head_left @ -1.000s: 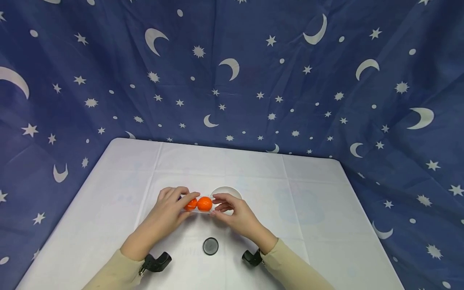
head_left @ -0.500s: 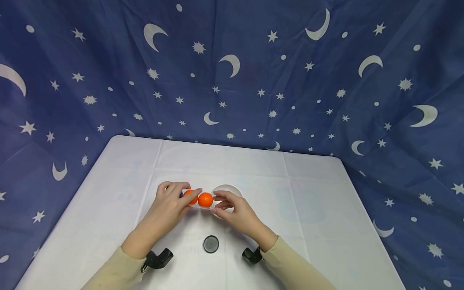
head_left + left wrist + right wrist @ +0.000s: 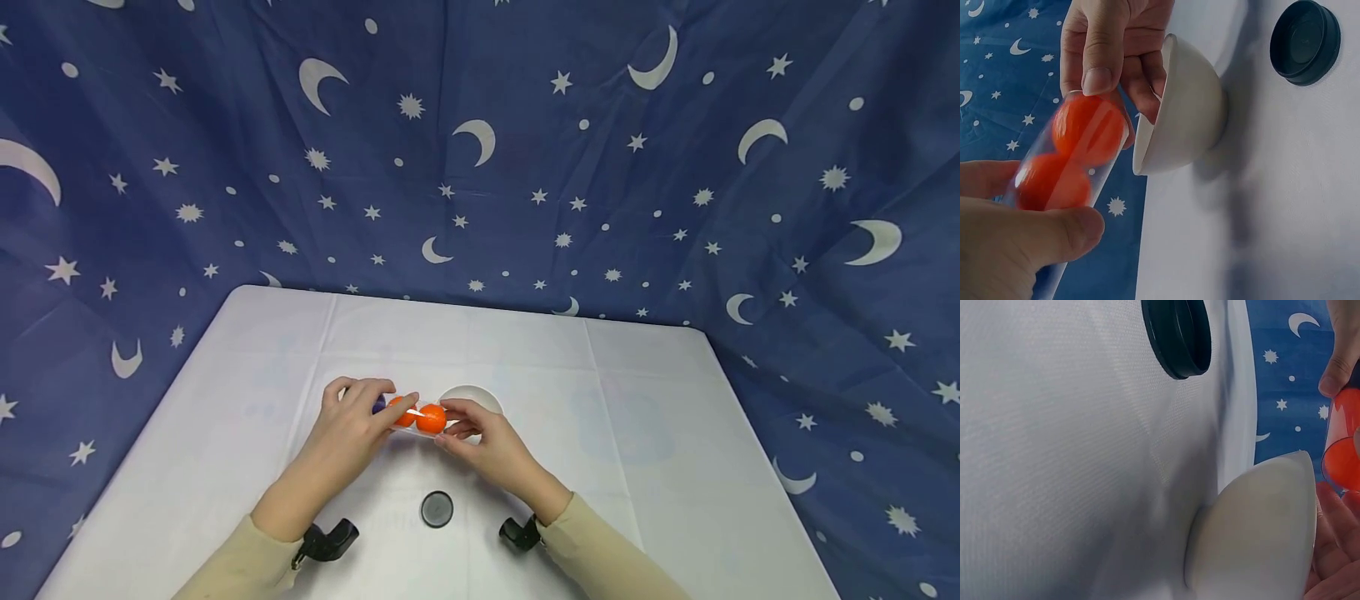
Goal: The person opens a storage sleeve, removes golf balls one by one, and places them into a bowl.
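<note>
A clear plastic tube (image 3: pixel 1074 154) with two orange balls (image 3: pixel 431 418) inside is held slantwise above the table. My left hand (image 3: pixel 348 423) grips its left part, thumb on the near side and fingers over the top. Dark purple shows inside the tube beside that hand in the head view. At the tube's right end, my right hand (image 3: pixel 491 440) pinches the rim with thumb and fingers, close to the end ball. A white bowl (image 3: pixel 1200 109) stands just behind and under the right hand, which partly hides it in the head view.
A round black lid (image 3: pixel 437 509) lies on the white-covered table (image 3: pixel 660 467), nearer to me than the hands. Black wrist-camera mounts (image 3: pixel 330 540) sit at both wrists. A blue curtain (image 3: pixel 525 150) with moons and stars hangs behind the table.
The tube and its balls have shifted slightly to the right between the hands. Both hands have stayed in nearly the same place; the lid and bowl have not moved.
</note>
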### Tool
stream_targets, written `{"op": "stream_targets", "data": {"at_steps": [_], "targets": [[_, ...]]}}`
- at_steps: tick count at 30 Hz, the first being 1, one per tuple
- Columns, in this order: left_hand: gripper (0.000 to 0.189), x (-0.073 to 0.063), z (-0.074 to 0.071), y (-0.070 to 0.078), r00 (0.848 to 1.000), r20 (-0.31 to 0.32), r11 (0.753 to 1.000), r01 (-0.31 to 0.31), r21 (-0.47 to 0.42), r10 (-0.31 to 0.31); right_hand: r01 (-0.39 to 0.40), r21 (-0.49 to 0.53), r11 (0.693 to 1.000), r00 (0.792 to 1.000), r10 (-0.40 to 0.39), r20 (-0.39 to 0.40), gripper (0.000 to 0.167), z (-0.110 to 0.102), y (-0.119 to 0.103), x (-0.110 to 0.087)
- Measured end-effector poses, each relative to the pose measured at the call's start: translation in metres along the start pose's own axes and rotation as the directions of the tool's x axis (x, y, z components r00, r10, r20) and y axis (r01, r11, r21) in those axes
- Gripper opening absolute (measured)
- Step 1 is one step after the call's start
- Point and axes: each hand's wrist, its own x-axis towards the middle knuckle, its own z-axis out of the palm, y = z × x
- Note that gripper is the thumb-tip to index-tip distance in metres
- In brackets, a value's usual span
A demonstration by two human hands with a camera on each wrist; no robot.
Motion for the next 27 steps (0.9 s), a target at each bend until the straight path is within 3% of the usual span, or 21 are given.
{"op": "stream_targets", "data": {"at_steps": [8, 19, 27], "targets": [[0.059, -0.006, 0.003, -0.004, 0.998, 0.027, 0.994, 0.053, -0.095, -0.05, -0.003, -0.01, 1.0, 1.0, 0.003, -0.024, 0.048, -0.002, -0.002, -0.001], [0.055, -0.01, 0.006, -0.008, 0.996, 0.017, 0.983, 0.092, -0.16, -0.091, 0.044, -0.031, 0.999, 0.998, -0.046, -0.042, 0.044, -0.005, -0.003, 0.0], [0.055, -0.013, 0.008, -0.009, 0.993, 0.009, 0.972, 0.12, -0.203, -0.121, 0.033, -0.045, 0.998, 0.998, -0.036, -0.052, 0.044, -0.006, -0.003, 0.0]]}}
